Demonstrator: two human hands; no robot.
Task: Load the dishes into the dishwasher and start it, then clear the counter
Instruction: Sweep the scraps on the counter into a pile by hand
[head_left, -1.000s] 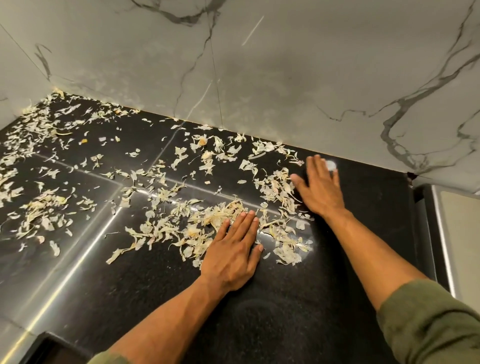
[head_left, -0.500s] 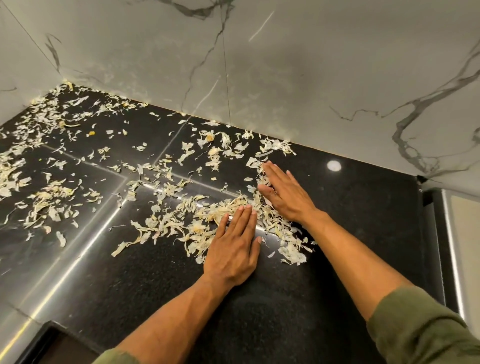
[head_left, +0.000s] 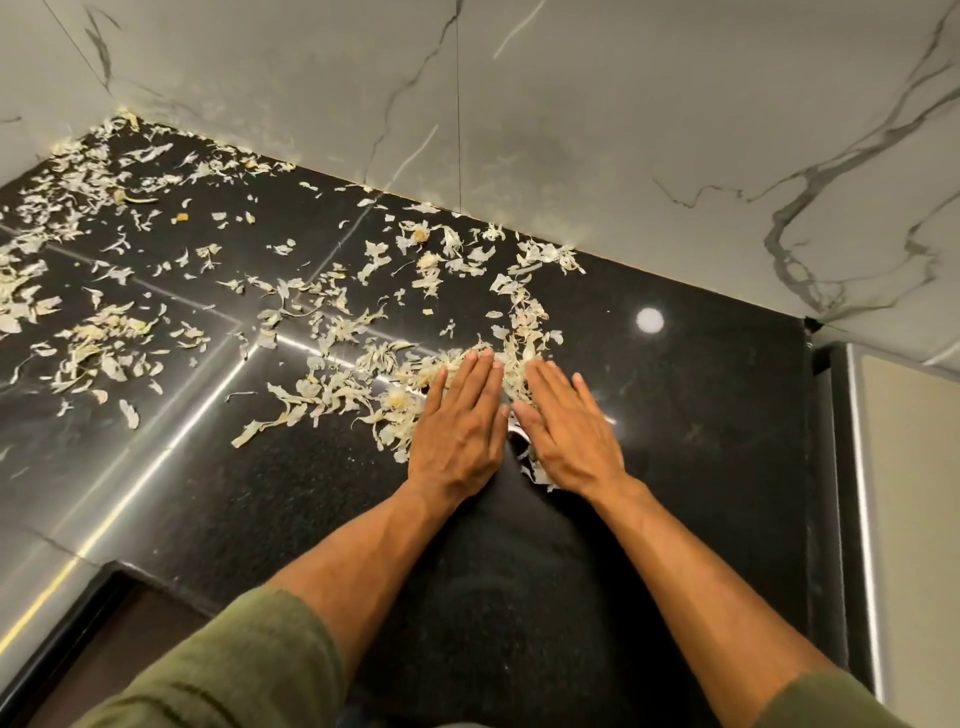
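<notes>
Pale, papery peel scraps (head_left: 332, 384) lie scattered over the black stone counter (head_left: 701, 415), thick at the far left corner and in a band across the middle. My left hand (head_left: 460, 431) rests flat on the counter with straight fingers, its tips in a small heap of scraps. My right hand (head_left: 569, 431) lies flat beside it, fingers straight and angled toward the left hand, with scraps bunched between the two hands and a few under its heel.
A grey-veined marble wall (head_left: 571, 130) backs the counter and turns the corner at the far left. At the right, the counter ends at a dark edge beside a steel-trimmed appliance (head_left: 883, 493). The counter's front edge (head_left: 78, 613) runs at the lower left.
My right hand has swept leftward and toward me across the counter, dragging scraps along until it lies beside my left hand. The left hand has hardly moved.
</notes>
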